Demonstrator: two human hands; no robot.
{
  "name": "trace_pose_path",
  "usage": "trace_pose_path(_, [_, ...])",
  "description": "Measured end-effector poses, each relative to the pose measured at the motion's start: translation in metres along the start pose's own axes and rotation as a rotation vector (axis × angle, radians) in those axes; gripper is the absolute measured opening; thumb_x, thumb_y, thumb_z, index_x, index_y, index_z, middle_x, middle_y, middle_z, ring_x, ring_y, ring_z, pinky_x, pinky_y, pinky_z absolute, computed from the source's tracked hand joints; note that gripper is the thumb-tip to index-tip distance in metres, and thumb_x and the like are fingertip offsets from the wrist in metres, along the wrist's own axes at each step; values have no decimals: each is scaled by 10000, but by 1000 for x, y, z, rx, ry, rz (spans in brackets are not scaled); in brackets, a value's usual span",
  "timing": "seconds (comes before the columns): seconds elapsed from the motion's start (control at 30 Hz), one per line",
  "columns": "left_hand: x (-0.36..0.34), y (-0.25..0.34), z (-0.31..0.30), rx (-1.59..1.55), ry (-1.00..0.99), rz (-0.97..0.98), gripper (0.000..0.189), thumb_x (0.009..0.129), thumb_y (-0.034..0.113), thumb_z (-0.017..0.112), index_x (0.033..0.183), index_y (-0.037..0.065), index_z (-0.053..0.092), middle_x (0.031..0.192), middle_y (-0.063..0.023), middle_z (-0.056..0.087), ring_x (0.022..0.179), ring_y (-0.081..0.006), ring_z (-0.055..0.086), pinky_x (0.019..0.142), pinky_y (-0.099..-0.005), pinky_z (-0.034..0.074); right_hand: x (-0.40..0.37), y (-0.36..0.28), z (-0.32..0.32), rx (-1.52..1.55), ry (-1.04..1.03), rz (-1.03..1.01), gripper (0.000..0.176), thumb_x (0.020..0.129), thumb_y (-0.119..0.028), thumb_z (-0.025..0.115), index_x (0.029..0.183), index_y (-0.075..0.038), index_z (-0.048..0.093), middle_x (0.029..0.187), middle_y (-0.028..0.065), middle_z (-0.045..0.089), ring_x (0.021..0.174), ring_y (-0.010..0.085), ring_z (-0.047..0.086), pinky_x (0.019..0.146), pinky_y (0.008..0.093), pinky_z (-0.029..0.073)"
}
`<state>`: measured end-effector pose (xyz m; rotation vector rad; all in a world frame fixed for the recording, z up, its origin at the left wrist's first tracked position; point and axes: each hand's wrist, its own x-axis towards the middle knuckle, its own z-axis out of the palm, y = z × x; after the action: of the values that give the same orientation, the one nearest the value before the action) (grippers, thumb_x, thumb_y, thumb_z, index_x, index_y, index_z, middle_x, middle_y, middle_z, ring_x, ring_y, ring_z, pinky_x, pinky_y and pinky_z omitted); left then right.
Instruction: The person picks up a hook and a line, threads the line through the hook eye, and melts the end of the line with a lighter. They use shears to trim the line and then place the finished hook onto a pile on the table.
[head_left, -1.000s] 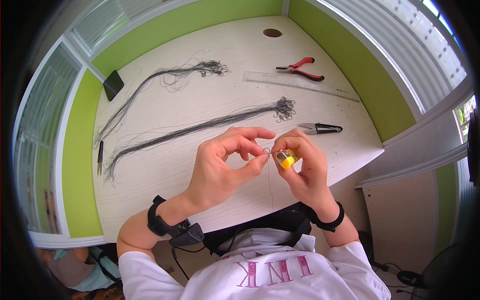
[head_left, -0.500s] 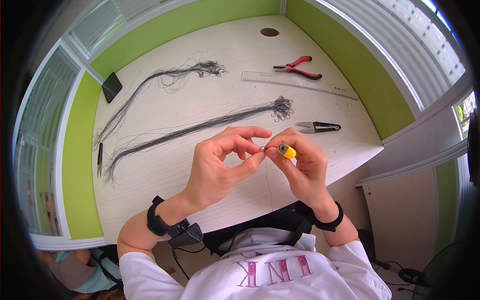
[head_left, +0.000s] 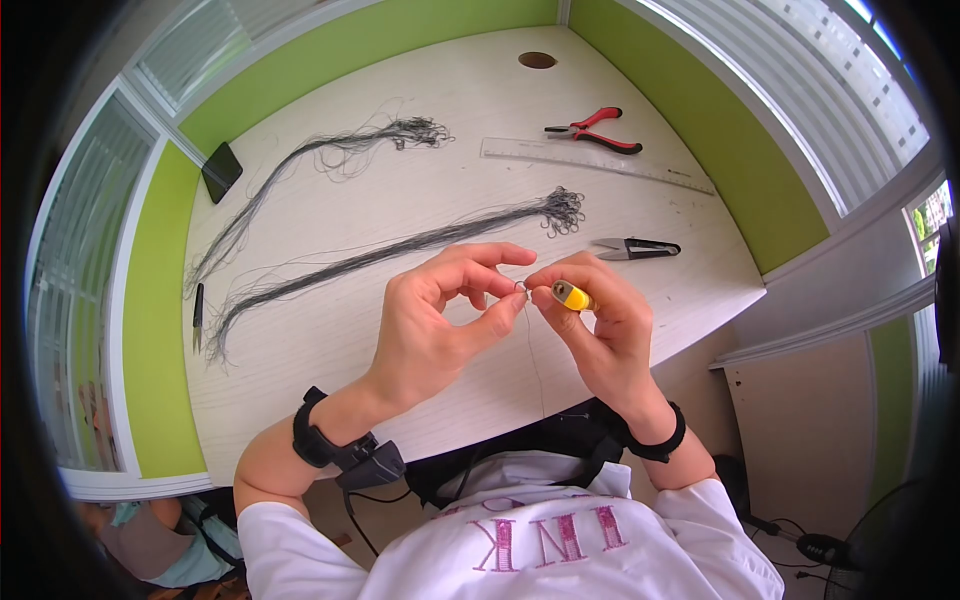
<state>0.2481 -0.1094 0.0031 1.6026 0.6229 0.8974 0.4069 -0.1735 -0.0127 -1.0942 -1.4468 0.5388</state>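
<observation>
Between thumb and index finger, my left hand (head_left: 425, 325) pinches a small fish hook (head_left: 520, 286), its other fingers curled loosely above. A thin line (head_left: 535, 350) hangs from the hook down toward the table's front edge. My right hand (head_left: 612, 330) is closed around a yellow tool (head_left: 575, 298) with a grey end; most of it is hidden in the palm. Its thumb and index tips are right beside the hook. Just beyond my hands lies a long bundle of dark lines (head_left: 400, 242), with a cluster of hooks (head_left: 563, 208) at its right end.
A second bundle of hooked lines (head_left: 320, 146) lies farther back. On the right are black-handled snips (head_left: 642, 249), a clear ruler (head_left: 590, 160) and red-and-black pliers (head_left: 602, 130). A black flat device (head_left: 222, 172) leans at the left green partition (head_left: 165, 330), near a slim dark tool (head_left: 199, 318).
My right fingertips have shifted slightly off the hook, so a small gap shows between the hands. The left hand keeps its pinch, and the view has tilted a little.
</observation>
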Motion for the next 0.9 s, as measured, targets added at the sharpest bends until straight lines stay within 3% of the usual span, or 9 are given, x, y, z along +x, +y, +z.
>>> trace_pose_path(0.1, [0,0,-1,18,1,23,50,745,41,640,781,7,637,1040,-89,621,778,-73,506,669,-212,412,-1,0,0,-27,-30,1,210,726,80,584,926,17,581,827,77,569,714,143,562,619,240,454])
trace_pose_path(0.17, [0,0,-4,85,-53,59,58,768,-33,605,820,-9,614,1084,-156,576,762,-67,515,711,-213,444,-1,0,1,-40,-23,2,208,719,81,583,916,17,577,825,77,566,714,145,564,621,241,456])
trace_pose_path(0.37, [0,0,-3,62,-78,53,49,771,-30,600,815,-11,610,1088,-154,576,774,-70,519,721,-216,446,-1,0,1,-82,-23,-53,206,706,76,579,903,27,548,827,88,551,718,162,566,628,241,456])
trace_pose_path(0.53, [1,1,-4,-8,-64,-21,45,778,-20,596,817,-10,615,1092,-148,577,817,-84,541,756,-232,456,0,4,-1,74,7,37,177,753,69,566,926,31,555,850,88,563,733,155,562,640,244,454])
trace_pose_path(0.9, [2,-1,-4,-33,-92,-75,51,791,6,598,833,-11,622,1096,-152,571,873,-112,558,796,-261,462,0,0,-1,-36,-59,22,157,765,71,578,913,25,551,812,80,561,703,159,553,610,245,440])
